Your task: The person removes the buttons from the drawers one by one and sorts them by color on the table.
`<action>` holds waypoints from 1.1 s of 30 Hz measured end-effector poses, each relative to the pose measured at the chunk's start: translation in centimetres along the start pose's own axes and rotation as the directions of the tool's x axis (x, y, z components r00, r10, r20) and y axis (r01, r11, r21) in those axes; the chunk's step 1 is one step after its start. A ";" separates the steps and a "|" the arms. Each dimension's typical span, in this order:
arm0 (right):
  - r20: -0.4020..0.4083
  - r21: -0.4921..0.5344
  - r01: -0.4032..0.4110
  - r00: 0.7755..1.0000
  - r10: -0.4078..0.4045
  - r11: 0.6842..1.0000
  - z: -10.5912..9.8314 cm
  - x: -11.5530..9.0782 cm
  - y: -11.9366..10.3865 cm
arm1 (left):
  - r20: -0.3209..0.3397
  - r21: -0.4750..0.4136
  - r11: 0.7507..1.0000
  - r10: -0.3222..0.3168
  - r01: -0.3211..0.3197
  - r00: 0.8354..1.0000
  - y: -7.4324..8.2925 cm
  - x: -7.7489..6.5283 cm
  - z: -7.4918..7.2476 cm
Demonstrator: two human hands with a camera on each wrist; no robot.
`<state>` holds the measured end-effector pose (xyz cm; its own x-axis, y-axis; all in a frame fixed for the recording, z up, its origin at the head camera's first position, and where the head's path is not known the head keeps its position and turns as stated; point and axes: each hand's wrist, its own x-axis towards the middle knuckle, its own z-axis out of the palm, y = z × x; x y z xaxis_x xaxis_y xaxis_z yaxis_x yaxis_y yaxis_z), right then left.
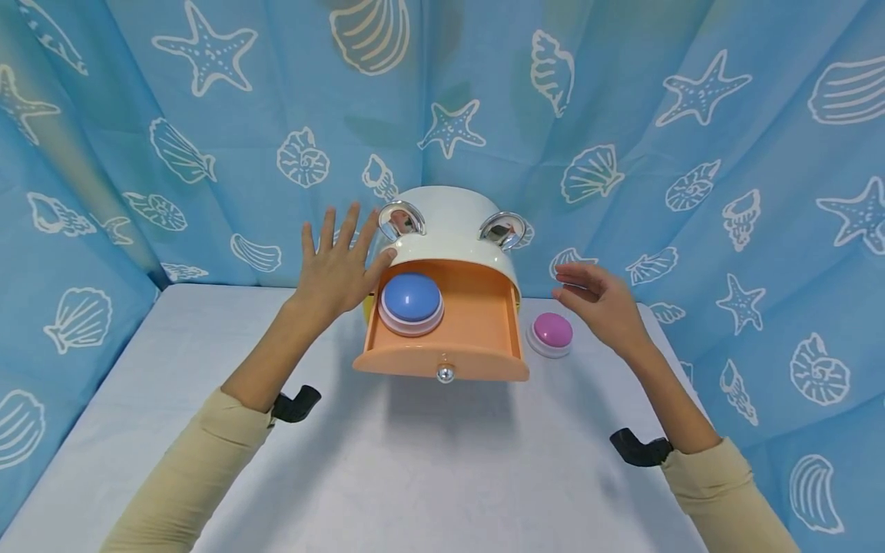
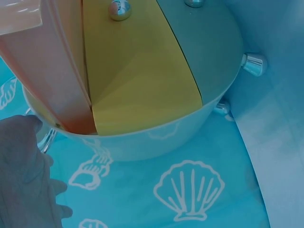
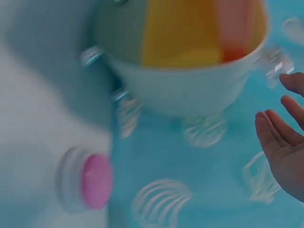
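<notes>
A small white rounded cabinet [image 1: 449, 211] stands at the back of the table. Its orange top drawer [image 1: 477, 326] is pulled out, and a blue push button [image 1: 411, 298] with a white base sits in the drawer's left side. My left hand [image 1: 333, 275] is spread beside the cabinet's upper left, thumb near a chrome ring [image 1: 402, 220]; whether it touches is unclear. To the right, a pink push button [image 1: 553, 330] rests on the table. My right hand [image 1: 600, 306] hovers up and right of it, fingers loosely bent, holding nothing.
Below the orange drawer, the left wrist view shows a yellow drawer [image 2: 142, 71] and a green drawer [image 2: 209, 42] in place. A second chrome ring [image 1: 503, 229] is on the cabinet's right. Blue shell-print curtain [image 1: 484, 69] hangs behind the white table [image 1: 442, 476].
</notes>
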<state>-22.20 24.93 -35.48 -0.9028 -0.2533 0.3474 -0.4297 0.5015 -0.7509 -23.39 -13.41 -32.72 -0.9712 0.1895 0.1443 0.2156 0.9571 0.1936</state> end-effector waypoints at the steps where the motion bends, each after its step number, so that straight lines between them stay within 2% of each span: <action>1: -0.003 0.027 0.021 1.000 -0.021 0.999 -0.1 -0.1 -0.9 | 0.001 0.002 1.000 0.001 -0.001 1.000 0.0 0.0 0.0; 4: 0.002 0.088 0.083 0.996 -0.084 0.993 0.0 -0.1 -3.3 | 0.003 0.002 1.000 0.001 -0.001 1.000 0.0 0.0 0.0; 7: 0.044 0.125 0.116 0.992 -0.122 0.985 0.6 0.1 -5.4 | 0.006 0.004 1.000 -0.001 0.001 1.000 -0.1 -0.1 0.0; 13: 0.182 0.141 0.079 0.978 -0.105 0.987 2.6 0.8 -8.0 | 0.004 -0.005 1.000 0.001 -0.001 1.000 -0.1 0.0 0.0; 21: 0.312 0.174 -0.022 0.949 -0.034 0.985 6.5 2.1 -8.5 | 0.018 -0.003 1.000 -0.004 0.004 1.000 0.0 0.0 -0.1; 25: 0.352 0.162 -0.029 0.935 -0.031 0.986 7.8 2.8 -8.7 | 0.020 -0.006 1.000 -0.006 0.006 1.000 0.0 0.1 0.0; 33: 0.414 0.116 0.008 0.908 -0.055 0.993 9.4 4.2 -9.5 | 0.009 -0.008 1.000 -0.007 0.007 1.000 -0.1 0.0 0.0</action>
<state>-21.73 11.37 -32.18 -0.7897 -0.6007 0.1246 -0.4317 0.3999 -0.8086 -23.44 -13.46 -32.70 -0.9737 0.1845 0.1338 0.2092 0.9566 0.2027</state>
